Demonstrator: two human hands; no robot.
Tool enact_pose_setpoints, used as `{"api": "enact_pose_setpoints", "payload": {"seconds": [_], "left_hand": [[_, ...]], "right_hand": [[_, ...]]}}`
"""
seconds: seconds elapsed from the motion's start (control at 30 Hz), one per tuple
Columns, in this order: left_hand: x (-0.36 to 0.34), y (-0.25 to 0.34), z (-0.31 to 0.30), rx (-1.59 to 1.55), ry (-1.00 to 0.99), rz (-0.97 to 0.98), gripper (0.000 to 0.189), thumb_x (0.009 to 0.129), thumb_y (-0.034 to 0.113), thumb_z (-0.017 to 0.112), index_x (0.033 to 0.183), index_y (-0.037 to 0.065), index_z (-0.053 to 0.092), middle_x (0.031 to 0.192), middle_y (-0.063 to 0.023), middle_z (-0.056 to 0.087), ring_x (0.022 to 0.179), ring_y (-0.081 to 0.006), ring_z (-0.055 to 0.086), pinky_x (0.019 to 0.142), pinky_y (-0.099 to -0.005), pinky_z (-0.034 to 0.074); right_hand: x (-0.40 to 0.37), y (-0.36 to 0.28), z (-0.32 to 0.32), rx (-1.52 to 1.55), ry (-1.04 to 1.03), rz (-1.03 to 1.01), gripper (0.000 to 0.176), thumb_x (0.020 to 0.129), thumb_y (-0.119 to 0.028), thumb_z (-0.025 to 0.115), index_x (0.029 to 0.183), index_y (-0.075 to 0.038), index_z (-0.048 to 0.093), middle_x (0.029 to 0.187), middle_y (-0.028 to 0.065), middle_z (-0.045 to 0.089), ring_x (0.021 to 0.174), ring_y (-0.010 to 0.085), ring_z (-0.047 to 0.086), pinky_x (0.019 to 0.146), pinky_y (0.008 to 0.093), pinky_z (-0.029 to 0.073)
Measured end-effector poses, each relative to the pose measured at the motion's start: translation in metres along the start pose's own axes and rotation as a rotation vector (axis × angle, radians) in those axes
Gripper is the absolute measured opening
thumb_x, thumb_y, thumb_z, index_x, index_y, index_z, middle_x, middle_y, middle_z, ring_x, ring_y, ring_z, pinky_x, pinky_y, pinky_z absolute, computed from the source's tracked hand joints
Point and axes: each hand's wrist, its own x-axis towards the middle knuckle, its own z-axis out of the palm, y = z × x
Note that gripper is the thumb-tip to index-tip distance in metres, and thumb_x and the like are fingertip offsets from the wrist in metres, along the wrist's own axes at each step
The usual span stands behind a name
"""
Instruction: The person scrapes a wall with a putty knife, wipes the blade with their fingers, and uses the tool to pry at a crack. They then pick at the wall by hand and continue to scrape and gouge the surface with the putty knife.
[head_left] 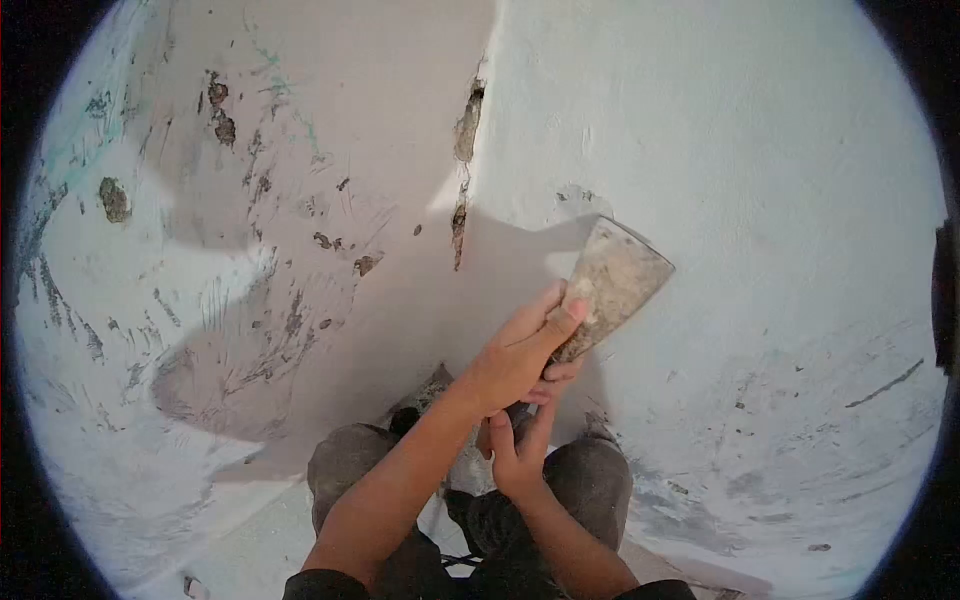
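Observation:
A wide scraper (620, 275) with a worn, plaster-stained metal blade points up and to the right in front of the wall. My left hand (530, 335) is closed round the scraper where blade meets handle, its thumb lying on the blade. Lower down, my right hand (522, 450) is closed about the handle, which the fingers mostly hide. The blade's broad edge overlaps the white wall surface (760, 180), just below a small chipped patch (577, 195).
A corner line with a broken, crumbling gap (468, 125) runs down the wall. Left of it, the wall (330, 90) has several gouges and dark scuffs. My bent knees (590, 490) are close below my hands. A floor strip (250, 540) shows bottom left.

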Motion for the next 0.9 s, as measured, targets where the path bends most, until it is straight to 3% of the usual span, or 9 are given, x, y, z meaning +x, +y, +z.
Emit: {"api": "enact_pose_setpoints", "payload": {"seconds": [0.07,0.17,0.23,0.37,0.5,0.63,0.7,0.83,0.9], "left_hand": [[0.003,-0.003,0.002,0.010,-0.052,0.008,0.041,0.102,0.041,0.042,0.122,0.006,0.044,0.061,0.0029,0.039,0.045,-0.0051,0.033,0.038,-0.0200,0.027],[0.007,0.001,0.003,0.049,0.026,0.061,0.043,0.101,0.043,0.042,0.120,0.005,0.045,0.059,0.0043,0.038,0.044,-0.0044,0.032,0.037,-0.0199,0.028],[0.007,0.010,0.006,-0.004,0.023,0.026,0.040,0.101,0.046,0.041,0.101,0.006,0.044,0.058,0.0022,0.038,0.043,-0.0056,0.031,0.038,-0.0220,0.027],[0.007,0.013,0.009,0.002,0.014,0.011,0.041,0.100,0.046,0.043,0.106,0.005,0.045,0.059,0.0025,0.037,0.044,-0.0056,0.032,0.039,-0.0222,0.027],[0.009,0.006,0.006,0.049,0.030,0.063,0.044,0.100,0.046,0.045,0.117,0.005,0.046,0.059,0.0044,0.036,0.043,-0.0035,0.030,0.037,-0.0207,0.026],[0.004,0.013,0.007,0.109,0.186,0.170,0.041,0.100,0.044,0.046,0.111,0.005,0.047,0.059,0.0035,0.037,0.044,-0.0045,0.032,0.038,-0.0220,0.026],[0.003,0.020,0.009,0.062,0.215,0.221,0.039,0.100,0.044,0.046,0.107,0.006,0.047,0.059,0.0031,0.038,0.044,-0.0051,0.033,0.039,-0.0225,0.028],[0.005,0.009,0.010,0.075,0.138,0.133,0.037,0.101,0.043,0.045,0.104,0.006,0.047,0.058,0.0039,0.036,0.044,-0.0051,0.033,0.039,-0.0226,0.028],[0.005,0.004,0.010,0.049,0.142,0.071,0.036,0.101,0.043,0.044,0.103,0.006,0.046,0.057,0.0041,0.036,0.044,-0.0052,0.032,0.038,-0.0227,0.027]], "right_hand": [[0.001,-0.003,0.001,-0.040,-0.015,-0.026,0.051,0.102,-0.018,0.042,0.142,-0.004,0.014,0.075,0.0049,0.050,0.050,0.0094,0.044,0.046,0.0243,0.038],[0.012,-0.017,0.004,0.049,-0.047,0.005,0.051,0.102,-0.016,0.040,0.143,-0.004,0.012,0.084,0.0091,0.052,0.056,0.0127,0.049,0.050,0.0267,0.042],[0.013,-0.020,0.010,0.042,-0.002,-0.003,0.054,0.103,-0.016,0.038,0.146,-0.004,0.007,0.092,0.0102,0.051,0.062,0.0125,0.051,0.054,0.0263,0.043],[0.008,0.001,0.017,-0.032,0.119,-0.058,0.060,0.105,-0.024,0.035,0.148,-0.002,0.000,0.086,0.0063,0.051,0.061,0.0100,0.048,0.054,0.0243,0.042],[0.010,-0.010,0.013,-0.084,0.003,0.019,0.061,0.105,-0.027,0.033,0.147,-0.001,-0.002,0.080,0.0048,0.050,0.058,0.0093,0.048,0.052,0.0241,0.042],[0.023,0.017,0.002,-0.324,0.042,-0.170,0.056,0.104,-0.030,0.033,0.142,0.005,0.010,0.077,0.0065,0.050,0.056,0.0097,0.048,0.050,0.0249,0.041],[0.035,0.005,0.000,-0.687,0.087,-0.457,0.050,0.104,-0.032,0.035,0.134,0.005,0.020,0.079,0.0074,0.051,0.057,0.0094,0.048,0.049,0.0248,0.040],[0.028,0.012,0.001,-0.679,0.145,-0.480,0.043,0.103,-0.031,0.035,0.128,0.002,0.024,0.083,0.0069,0.052,0.059,0.0085,0.049,0.049,0.0240,0.039],[0.011,0.012,0.001,-0.395,0.098,-0.192,0.038,0.103,-0.029,0.036,0.127,0.000,0.026,0.082,0.0049,0.051,0.059,0.0074,0.048,0.049,0.0223,0.038]]}}
